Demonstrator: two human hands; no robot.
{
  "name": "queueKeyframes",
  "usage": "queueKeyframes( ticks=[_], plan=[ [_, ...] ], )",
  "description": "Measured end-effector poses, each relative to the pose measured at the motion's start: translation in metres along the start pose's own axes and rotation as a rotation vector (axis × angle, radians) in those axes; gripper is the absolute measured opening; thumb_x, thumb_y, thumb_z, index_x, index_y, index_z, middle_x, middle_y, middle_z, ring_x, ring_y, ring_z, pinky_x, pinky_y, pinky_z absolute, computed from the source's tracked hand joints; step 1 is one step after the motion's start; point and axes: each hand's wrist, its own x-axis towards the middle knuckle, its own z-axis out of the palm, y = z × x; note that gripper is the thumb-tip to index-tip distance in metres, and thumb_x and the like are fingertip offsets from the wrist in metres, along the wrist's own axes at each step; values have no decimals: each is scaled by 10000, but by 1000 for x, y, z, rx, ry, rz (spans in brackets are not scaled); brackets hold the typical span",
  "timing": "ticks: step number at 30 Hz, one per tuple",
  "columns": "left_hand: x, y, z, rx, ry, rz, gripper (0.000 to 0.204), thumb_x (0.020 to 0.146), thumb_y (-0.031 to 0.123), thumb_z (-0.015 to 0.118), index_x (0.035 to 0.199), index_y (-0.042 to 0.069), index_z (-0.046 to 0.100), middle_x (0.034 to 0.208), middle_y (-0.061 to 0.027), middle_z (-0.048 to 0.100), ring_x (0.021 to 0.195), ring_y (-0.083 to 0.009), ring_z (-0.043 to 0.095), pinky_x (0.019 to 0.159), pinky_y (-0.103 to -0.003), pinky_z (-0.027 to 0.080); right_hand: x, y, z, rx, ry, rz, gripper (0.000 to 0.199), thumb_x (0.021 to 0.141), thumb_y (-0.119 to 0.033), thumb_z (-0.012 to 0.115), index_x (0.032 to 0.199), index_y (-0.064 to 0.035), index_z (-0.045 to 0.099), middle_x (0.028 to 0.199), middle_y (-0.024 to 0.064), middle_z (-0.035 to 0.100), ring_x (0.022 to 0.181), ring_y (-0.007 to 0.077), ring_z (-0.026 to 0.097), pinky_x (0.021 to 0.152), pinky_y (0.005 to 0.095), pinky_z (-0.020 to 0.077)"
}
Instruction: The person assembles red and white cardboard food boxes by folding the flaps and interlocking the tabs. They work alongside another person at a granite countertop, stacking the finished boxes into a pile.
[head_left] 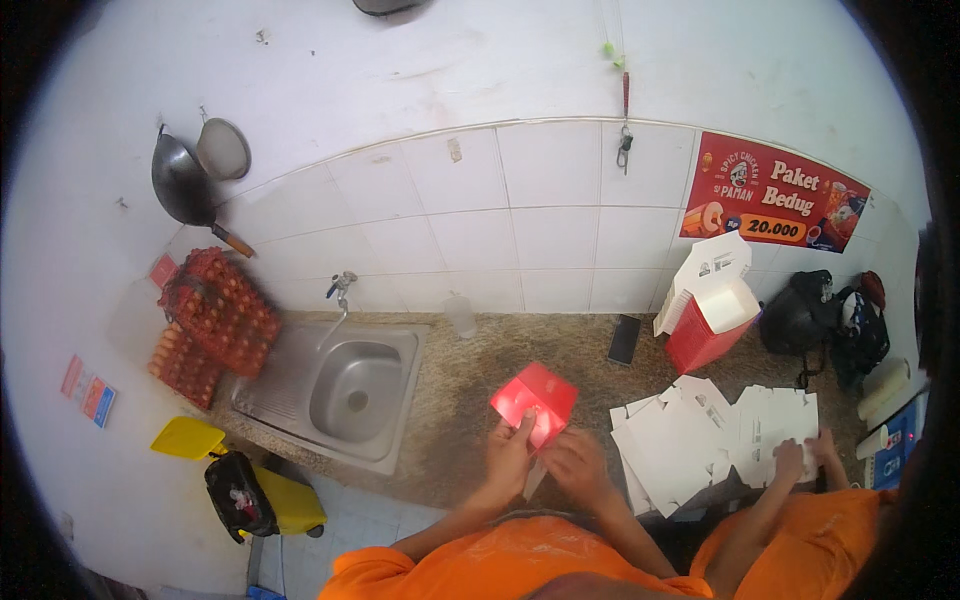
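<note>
While the left hand and right hand grasped a seemingly part-folded red box near the front edge of the table, flat cardboard lay unfolded rightward; one open carton stood assembled behind.

A kitchen here, and a food seller's by the look of it! Steel sink set into the worktop, wok and sieve hanging far left, egg trays piled below. Swing right: a red priced meal poster on the wall, flat white food cartons spread nearer!
</note>
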Motion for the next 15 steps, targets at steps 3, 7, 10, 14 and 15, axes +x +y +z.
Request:
queueKeyframes(
  ticks=[3, 7, 10, 14, 15],
  plan=[
    [10, -17, -13, -2, 17, 162, 239, 1076, 246, 562, 1209, 59, 629, 1094, -43, 694, 929, -116, 661, 792, -291, 539, 27, 1, -7, 38, -33, 3, 340, 744, -147, 850, 1053, -94, 717, 1108, 70, 677, 1071, 298, 650, 901, 417, 552],
    [-4, -2, 2, -17, -15, 253, 289, 1082, 280, 549, 1223, 42, 633, 1081, -42, 700, 924, -113, 654, 808, -296, 532, 42, -1, -11, -14, -86, 1, 426, 731, -141, 855, 1124, -67, 710, 1162, 94, 686, 1080, 315, 657, 928, 426, 549],
    [-3, 12, -11, 399, -172, 314, 317, 1087, 299, 539, 1183, 21, 657, 1010, -21, 704, 895, -94, 643, 801, -289, 524, 62, -4, -23, 68, 0, 116, 413, 779, -115, 829, 1168, -55, 707, 1176, 92, 694, 1102, 310, 662, 951, 418, 544],
    [8, 36, -14, 531, -239, 299, 340, 1088, 315, 540, 1087, 3, 676, 917, 12, 687, 845, -61, 618, 778, -266, 513, 62, -2, -35, 266, -88, 160, 344, 795, -99, 823, 1122, -42, 733, 1122, 108, 720, 1119, 312, 669, 967, 417, 539],
    [12, 41, -13, 503, -252, 262, 339, 1087, 317, 542, 1084, 5, 675, 916, 13, 685, 840, -62, 617, 776, -267, 515, 60, -4, -35, 248, -78, 162, 319, 792, -97, 825, 1095, -42, 741, 1112, 112, 725, 1118, 314, 670, 969, 420, 537]
  ],
)
